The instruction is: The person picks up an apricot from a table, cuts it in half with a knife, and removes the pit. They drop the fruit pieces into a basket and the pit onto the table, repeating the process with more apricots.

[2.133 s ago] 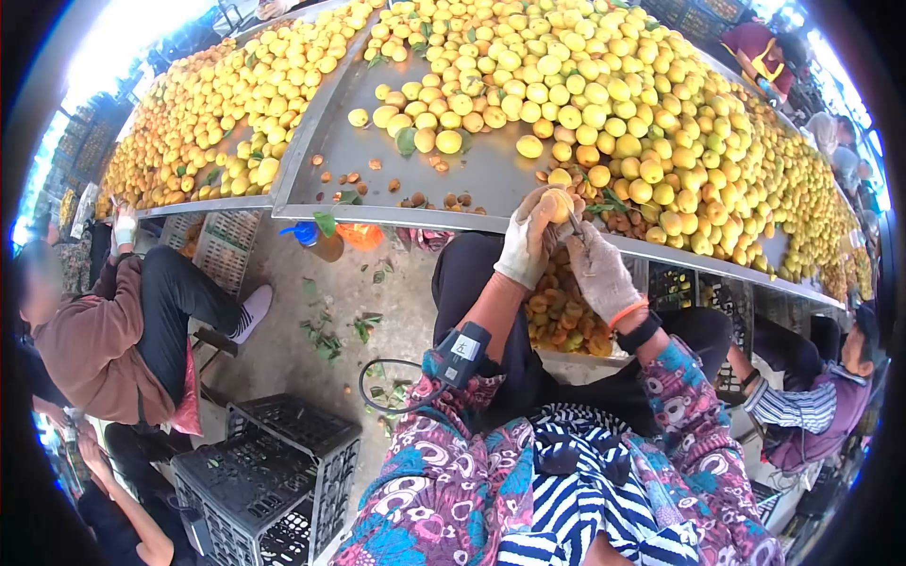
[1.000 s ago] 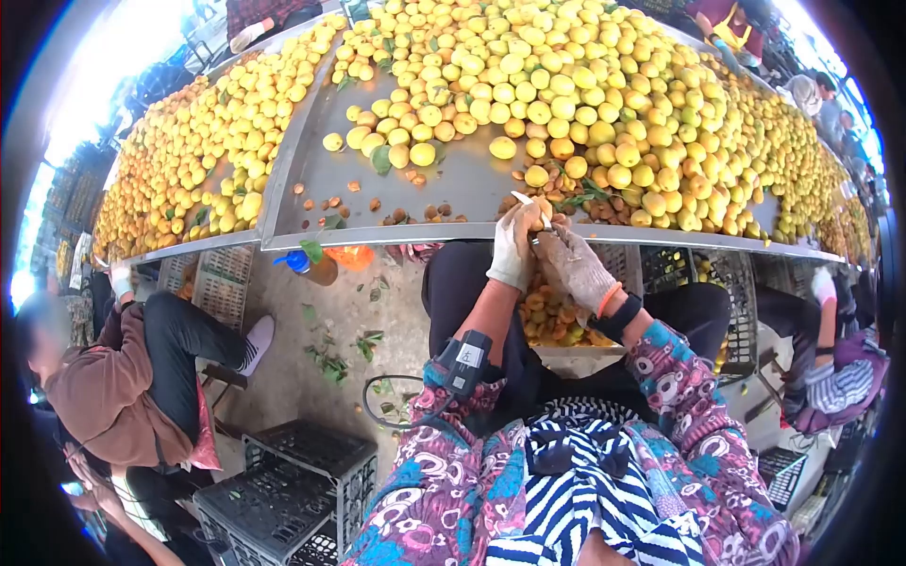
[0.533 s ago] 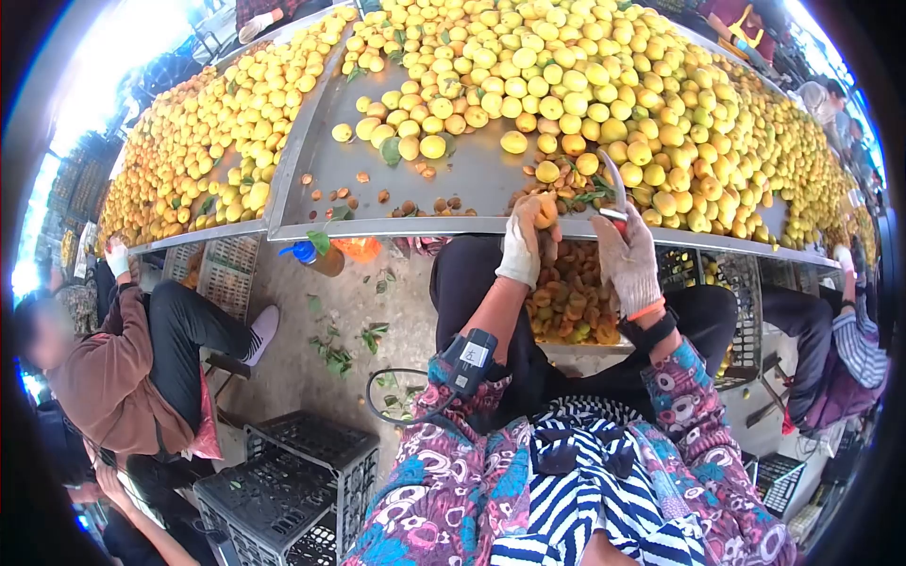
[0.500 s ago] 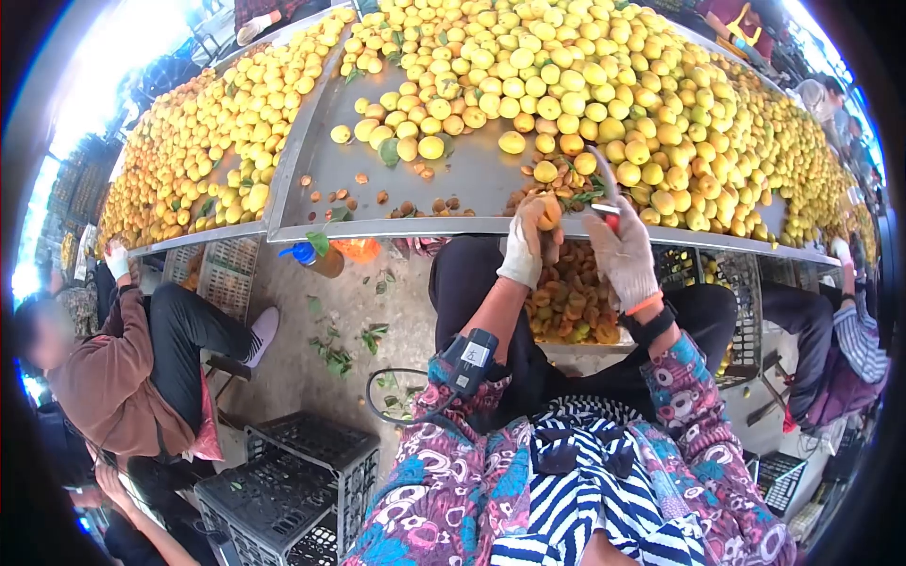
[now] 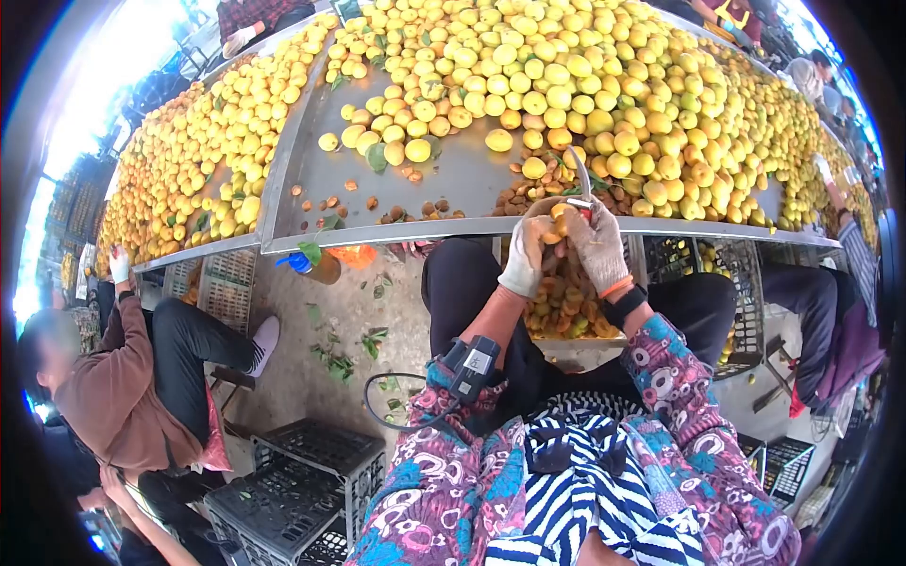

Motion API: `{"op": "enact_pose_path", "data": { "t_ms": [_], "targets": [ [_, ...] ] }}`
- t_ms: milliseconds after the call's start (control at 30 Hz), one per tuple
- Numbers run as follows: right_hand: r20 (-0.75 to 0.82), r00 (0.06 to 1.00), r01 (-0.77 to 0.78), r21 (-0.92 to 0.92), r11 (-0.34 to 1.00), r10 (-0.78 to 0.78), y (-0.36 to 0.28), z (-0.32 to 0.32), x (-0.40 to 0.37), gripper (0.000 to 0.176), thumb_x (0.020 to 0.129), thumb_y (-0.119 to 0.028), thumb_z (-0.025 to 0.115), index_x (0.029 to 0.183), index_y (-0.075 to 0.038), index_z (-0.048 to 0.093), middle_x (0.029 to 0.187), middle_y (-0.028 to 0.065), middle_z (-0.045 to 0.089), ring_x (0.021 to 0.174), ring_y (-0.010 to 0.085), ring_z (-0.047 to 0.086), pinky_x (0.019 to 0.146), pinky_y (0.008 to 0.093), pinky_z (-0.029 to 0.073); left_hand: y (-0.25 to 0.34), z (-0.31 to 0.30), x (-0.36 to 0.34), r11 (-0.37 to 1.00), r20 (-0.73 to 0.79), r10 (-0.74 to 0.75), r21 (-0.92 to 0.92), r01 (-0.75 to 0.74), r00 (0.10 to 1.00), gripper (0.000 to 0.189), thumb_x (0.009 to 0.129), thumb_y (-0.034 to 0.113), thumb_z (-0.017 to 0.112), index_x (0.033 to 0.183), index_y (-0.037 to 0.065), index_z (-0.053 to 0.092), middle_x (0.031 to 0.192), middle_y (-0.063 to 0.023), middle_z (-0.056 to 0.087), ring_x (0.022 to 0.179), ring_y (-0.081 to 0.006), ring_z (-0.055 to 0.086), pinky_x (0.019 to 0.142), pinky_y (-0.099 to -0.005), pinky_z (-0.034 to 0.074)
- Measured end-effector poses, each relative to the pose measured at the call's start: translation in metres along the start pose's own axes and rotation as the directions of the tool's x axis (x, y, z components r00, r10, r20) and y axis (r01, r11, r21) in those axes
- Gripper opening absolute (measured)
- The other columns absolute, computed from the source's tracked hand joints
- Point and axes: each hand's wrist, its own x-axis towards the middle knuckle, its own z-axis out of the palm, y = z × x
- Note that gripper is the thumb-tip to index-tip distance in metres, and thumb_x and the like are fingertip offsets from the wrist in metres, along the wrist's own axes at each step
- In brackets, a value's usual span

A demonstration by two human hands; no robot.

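Note:
Both my hands wear pale gloves and meet just over the front rim of the metal table [image 5: 377,229]. My left hand [image 5: 530,250] has its fingers closed round a yellow-orange fruit [image 5: 559,223]. Against that fruit, my right hand [image 5: 598,247] grips a knife [image 5: 581,176] by its red handle, with the curved blade pointing up and away. Beyond the hands lies a large heap of yellow fruits [image 5: 557,75]. Brown pits [image 5: 514,200] are scattered by the rim. Below my hands, cut fruit pieces [image 5: 566,302] fill a container between my knees.
A co-worker in a brown top [image 5: 113,396] sits at the left, another person [image 5: 840,311] at the right. Black crates [image 5: 293,481] stand on the floor at lower left. A blue-capped bottle [image 5: 316,264] and leaves [image 5: 335,363] are under the table's front edge.
My right hand has moved left with the knife and now meets my left hand at the fruit. The view has shifted slightly.

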Motion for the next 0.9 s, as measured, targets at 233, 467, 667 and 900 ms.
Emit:
{"op": "enact_pose_path", "data": {
  "t_ms": [233,467,667,900],
  "targets": [
    [0.028,0.965,-0.241,0.485,0.84,0.261,-0.004,-0.013,-0.018,0.019,0.093,-0.026,0.055,0.094,-0.008,0.054,0.059,0.0004,0.052,0.039,0.0099,0.045,0.034,0.0234,0.035,0.02,0.015,-0.014,0.976,0.06,-0.055,-0.205,0.066,0.997,0.049,0.083,0.032,0.036,0.119,0.002,0.049,0.067,-0.0076,0.052,0.05,-0.0149,0.042,0.05,-0.0263,0.035],
    [-0.061,0.977,-0.177,0.287,0.941,0.203,-0.022,-0.03,-0.03,0.02,0.093,-0.025,0.057,0.104,-0.009,0.056,0.062,-0.0009,0.054,0.041,0.007,0.046,0.036,0.0208,0.036,0.017,0.006,-0.012,0.959,0.131,-0.041,-0.272,0.076,0.99,0.036,0.081,0.03,0.041,0.105,0.004,0.05,0.079,-0.0117,0.059,0.054,-0.0183,0.048,0.055,-0.0293,0.04],
    [-0.082,0.978,-0.17,0.209,0.963,0.19,-0.03,-0.038,-0.039,0.021,0.093,-0.025,0.059,0.107,-0.009,0.056,0.064,-0.0022,0.055,0.043,0.0035,0.044,0.038,0.0184,0.034,0.023,0.011,-0.011,0.963,0.084,-0.013,-0.267,0.036,0.996,0.03,0.085,0.024,0.048,0.106,0.003,0.05,0.101,-0.0168,0.06,0.059,-0.0164,0.051,0.057,-0.0271,0.042],
    [-0.073,0.984,-0.157,0.066,0.985,0.162,-0.019,-0.041,-0.043,0.02,0.093,-0.022,0.058,0.108,-0.009,0.056,0.064,-0.0039,0.052,0.043,0.0028,0.042,0.036,0.0186,0.03,0.022,0.001,-0.012,0.962,0.097,-0.039,-0.267,0.064,0.995,0.031,0.088,0.026,0.052,0.11,0.005,0.051,0.103,-0.0161,0.061,0.058,-0.0142,0.049,0.054,-0.0252,0.04]
  ]
}}
